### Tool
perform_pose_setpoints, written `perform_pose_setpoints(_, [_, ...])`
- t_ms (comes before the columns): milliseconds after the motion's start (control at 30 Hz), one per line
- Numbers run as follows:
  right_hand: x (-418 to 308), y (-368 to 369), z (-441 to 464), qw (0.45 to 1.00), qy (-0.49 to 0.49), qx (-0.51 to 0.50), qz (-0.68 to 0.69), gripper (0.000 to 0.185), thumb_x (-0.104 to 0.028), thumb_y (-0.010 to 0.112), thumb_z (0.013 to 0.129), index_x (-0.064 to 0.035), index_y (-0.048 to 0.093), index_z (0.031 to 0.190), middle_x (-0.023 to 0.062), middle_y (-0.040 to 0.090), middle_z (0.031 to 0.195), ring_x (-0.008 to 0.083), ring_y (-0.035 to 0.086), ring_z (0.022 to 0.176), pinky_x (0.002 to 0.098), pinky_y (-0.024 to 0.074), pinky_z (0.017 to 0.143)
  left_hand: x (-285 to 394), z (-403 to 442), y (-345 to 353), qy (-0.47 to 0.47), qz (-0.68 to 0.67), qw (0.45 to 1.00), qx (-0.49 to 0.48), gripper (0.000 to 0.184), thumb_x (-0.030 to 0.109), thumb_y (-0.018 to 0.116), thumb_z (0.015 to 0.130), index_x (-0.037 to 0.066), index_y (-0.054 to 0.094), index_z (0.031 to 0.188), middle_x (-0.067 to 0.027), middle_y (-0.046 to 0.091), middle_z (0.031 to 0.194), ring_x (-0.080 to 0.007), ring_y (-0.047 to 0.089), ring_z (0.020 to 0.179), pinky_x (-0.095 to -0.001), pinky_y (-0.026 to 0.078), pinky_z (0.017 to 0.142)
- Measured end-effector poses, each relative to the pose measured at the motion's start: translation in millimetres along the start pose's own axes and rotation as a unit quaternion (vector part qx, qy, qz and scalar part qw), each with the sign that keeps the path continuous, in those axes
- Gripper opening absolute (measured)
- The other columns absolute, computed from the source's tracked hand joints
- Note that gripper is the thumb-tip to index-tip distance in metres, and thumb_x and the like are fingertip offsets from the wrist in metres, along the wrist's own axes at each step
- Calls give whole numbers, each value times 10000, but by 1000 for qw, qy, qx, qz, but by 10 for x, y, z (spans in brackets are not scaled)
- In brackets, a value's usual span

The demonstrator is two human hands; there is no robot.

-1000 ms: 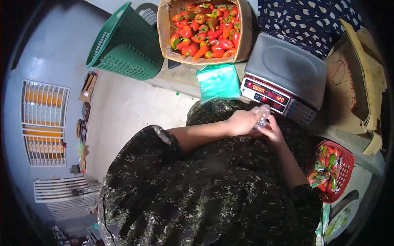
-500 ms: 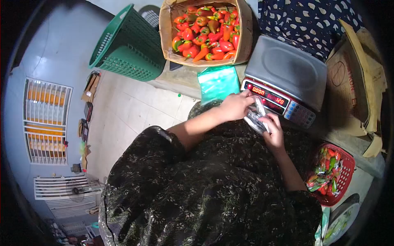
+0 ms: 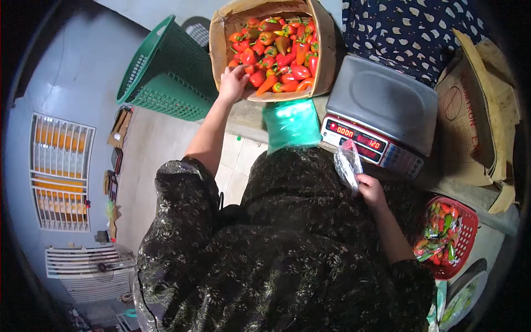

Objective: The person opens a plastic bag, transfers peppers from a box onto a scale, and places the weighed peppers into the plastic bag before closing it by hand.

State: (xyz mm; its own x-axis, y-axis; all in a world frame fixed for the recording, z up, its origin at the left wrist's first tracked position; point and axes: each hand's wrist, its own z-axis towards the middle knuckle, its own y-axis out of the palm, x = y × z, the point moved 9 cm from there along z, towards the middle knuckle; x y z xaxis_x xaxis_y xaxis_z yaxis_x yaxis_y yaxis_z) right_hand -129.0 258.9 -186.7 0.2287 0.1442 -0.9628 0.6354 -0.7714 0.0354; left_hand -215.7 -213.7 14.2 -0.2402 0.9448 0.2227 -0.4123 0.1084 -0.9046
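Pinched only near its lower end by the right hand [image 3: 373, 192], the bag [image 3: 347, 165] at centre right could flop; whether the left hand [image 3: 233, 85] grips upper-centre peppers [image 3: 285, 60], I cannot tell.

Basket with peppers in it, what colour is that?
The basket is red, showing best in the head view.

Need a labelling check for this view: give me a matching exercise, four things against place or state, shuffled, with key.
Things:
1. Left hand
2. Clear plastic bag
3. Scale
4. Red basket

Places or states:
A. Shows lit red digits
B. Contains bagged peppers
C. At the pepper box
D. In the right hand

Pairs: 1-C, 2-D, 3-A, 4-B
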Motion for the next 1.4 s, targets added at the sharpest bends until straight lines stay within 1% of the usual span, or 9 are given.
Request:
perform_pose_setpoints(200, [24,21,-7,999,17,-2,33,322,26,479,746,38,628,1031,57,647,878,118,584,794,247,453,740,-190,305,62,-86,-263,960,37,277,257,558,897,7,578,1014,-114,585,1012,-239,563,959,-379,446,856])
perform_pose_setpoints(267, [-45,35,-18,999,28,-13,43,314,17,495,749,36,626,1034,54,642,863,116,580,758,250,459,704,-294,431,94,-179,-647,733,111,269,255,488,919,28,528,1059,-101,584,996,-238,565,944,-401,453,836])
perform_pose_setpoints(400, [141,23,9,996,49,-2,70,301,-12,521,752,34,626,1030,48,635,848,111,573,713,254,460,654,176,438,-77,-291,-828,452,158,293,281,451,892,51,503,1066,-148,584,966,-294,580,906,-437,482,745])
perform_pose_setpoints(533, [-27,20,-2,995,52,-7,80,310,-54,552,742,32,624,1031,50,639,866,120,582,745,264,467,684,361,939,160,-181,-571,794,-104,334,299,488,863,28,521,1056,-86,587,808,-197,591,634,-328,506,579])
perform_pose_setpoints(667, [-66,104,-7,996,44,-48,65,345,-85,572,717,32,621,1037,63,648,927,138,595,834,286,469,775,644,1255,637,-64,-186,976,-89,408,286,516,831,30,508,1149,-154,636,954,-262,638,867,-376,513,744])
perform_pose_setpoints(800, [-189,234,-119,982,147,-90,76,381,-76,557,702,28,621,1063,61,649,969,133,590,885,289,457,823,1129,1245,678,-21,228,963,-144,484,366,555,813,80,484,1197,-171,572,1171,-340,583,1065,-449,488,851])
perform_pose_setpoints(1100, [-57,244,-90,977,102,-103,154,372,-31,548,682,9,653,1037,27,652,879,99,581,785,258,464,738,1226,1196,843,-4,297,933,-205,645,452,660,746,129,393,1236,-173,599,1128,-318,610,1017,-423,508,831])
perform_pose_setpoints(1333, [-120,270,-87,974,87,-107,179,375,-19,541,676,10,654,1032,18,633,833,92,564,732,239,445,667,1033,941,458,-8,-43,998,48,571,218,699,722,125,385,1189,-162,610,1067,-308,639,872,-409,517,709])
perform_pose_setpoints(1400, [-112,251,-89,973,90,-101,185,380,-15,537,670,14,653,1031,27,638,846,94,567,751,238,446,687,946,777,375,-118,-388,911,74,511,151,682,762,100,398,1184,-105,575,1073,-234,611,815,-357,509,711])
